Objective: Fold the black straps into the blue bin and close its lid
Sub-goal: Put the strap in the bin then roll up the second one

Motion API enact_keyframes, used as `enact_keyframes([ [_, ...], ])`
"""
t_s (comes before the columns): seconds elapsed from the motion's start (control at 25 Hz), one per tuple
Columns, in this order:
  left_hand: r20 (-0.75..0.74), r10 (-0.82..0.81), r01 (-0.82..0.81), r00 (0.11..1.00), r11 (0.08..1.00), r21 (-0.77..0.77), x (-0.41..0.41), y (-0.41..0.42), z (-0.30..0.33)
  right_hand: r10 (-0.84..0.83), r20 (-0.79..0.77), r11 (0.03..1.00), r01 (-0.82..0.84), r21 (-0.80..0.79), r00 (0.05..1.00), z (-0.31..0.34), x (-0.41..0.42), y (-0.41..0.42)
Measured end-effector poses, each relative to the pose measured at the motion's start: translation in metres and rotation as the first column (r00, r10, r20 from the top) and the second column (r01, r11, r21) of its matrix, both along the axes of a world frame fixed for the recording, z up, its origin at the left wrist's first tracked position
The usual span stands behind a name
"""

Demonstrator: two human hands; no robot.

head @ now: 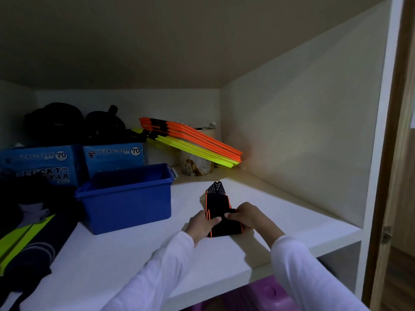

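A black strap (217, 202) with orange edging lies on the white shelf (125, 261), its striped far end pointing away from me. My left hand (203, 225) and my right hand (246, 215) both pinch its near, partly folded end, thumbs on top. The blue bin (128, 204) stands open to the left of the strap, about a hand's width away. No lid shows on it; its inside looks dark and I cannot tell what it holds.
Blue "Lucky Star" boxes (113, 154) stand behind the bin with black gear (67, 122) on top. Orange and yellow flat bars (193, 142) lean at the back on a pale jar (196, 164). Dark and neon-yellow clothing (24, 239) lies left. The cabinet wall (303, 142) closes the right.
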State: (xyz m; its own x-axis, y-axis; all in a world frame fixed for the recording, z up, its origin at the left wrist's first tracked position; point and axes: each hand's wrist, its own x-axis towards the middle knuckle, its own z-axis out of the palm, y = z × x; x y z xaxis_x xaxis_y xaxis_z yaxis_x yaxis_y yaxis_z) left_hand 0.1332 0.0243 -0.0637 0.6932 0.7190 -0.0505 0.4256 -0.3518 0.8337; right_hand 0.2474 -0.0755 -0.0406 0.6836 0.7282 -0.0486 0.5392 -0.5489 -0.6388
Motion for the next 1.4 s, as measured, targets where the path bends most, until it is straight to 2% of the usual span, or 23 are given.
enact_keyframes([
  [0.08,-0.058,0.020,-0.015,0.998,0.997,0.080,-0.002,-0.005,0.006,0.008,0.051,1.000,-0.010,0.029,0.999,-0.002,-0.002,-0.001],
  [0.16,-0.096,0.074,-0.051,0.993,0.973,0.224,-0.002,-0.009,0.010,-0.011,0.134,0.997,0.001,0.073,0.991,-0.004,-0.004,-0.002],
  [0.24,-0.053,0.081,-0.059,0.995,0.944,0.325,0.001,-0.008,0.010,0.031,0.302,0.992,-0.066,0.108,0.953,-0.006,-0.004,0.000],
  [0.32,-0.007,0.032,-0.026,0.999,0.913,0.407,0.002,-0.008,0.008,0.136,0.447,0.979,-0.188,0.073,0.884,-0.007,-0.006,0.002],
  [0.36,0.002,0.005,-0.006,1.000,0.900,0.437,0.002,-0.008,0.007,0.176,0.473,0.974,-0.224,0.046,0.863,-0.007,-0.008,0.003],
  [0.52,-0.004,-0.077,0.068,0.997,0.854,0.516,0.003,-0.003,0.004,0.195,0.451,0.972,-0.232,0.027,0.871,-0.008,-0.010,0.001],
  [0.68,-0.101,-0.099,0.140,0.990,0.784,0.605,0.000,-0.001,0.008,0.288,0.305,0.956,-0.290,-0.040,0.908,-0.003,-0.011,-0.011],
  [0.76,-0.171,-0.167,0.236,0.971,0.781,0.578,-0.006,0.001,0.011,0.334,0.207,0.942,-0.321,-0.095,0.920,0.001,-0.013,-0.018],
  [0.88,-0.289,-0.244,0.364,0.926,0.784,0.503,-0.017,0.006,0.015,0.321,0.237,0.947,-0.302,-0.113,0.917,0.001,-0.013,-0.021],
  [1.0,-0.298,-0.229,0.361,0.927,0.762,0.538,-0.021,0.007,0.015,0.314,0.225,0.949,-0.303,-0.083,0.922,0.001,-0.012,-0.022],
  [1.12,-0.233,-0.234,0.326,0.944,0.777,0.538,-0.025,0.005,0.015,0.312,0.157,0.949,-0.314,-0.014,0.937,0.005,-0.010,-0.024],
  [1.28,-0.045,-0.261,0.265,0.964,0.939,0.219,-0.031,0.003,0.022,0.315,0.087,0.944,-0.322,0.073,0.945,0.008,-0.008,-0.024],
  [1.4,-0.041,-0.217,0.221,0.975,0.960,0.171,-0.030,0.007,0.023,0.281,0.031,0.948,-0.282,0.148,0.959,0.008,-0.007,-0.027],
])
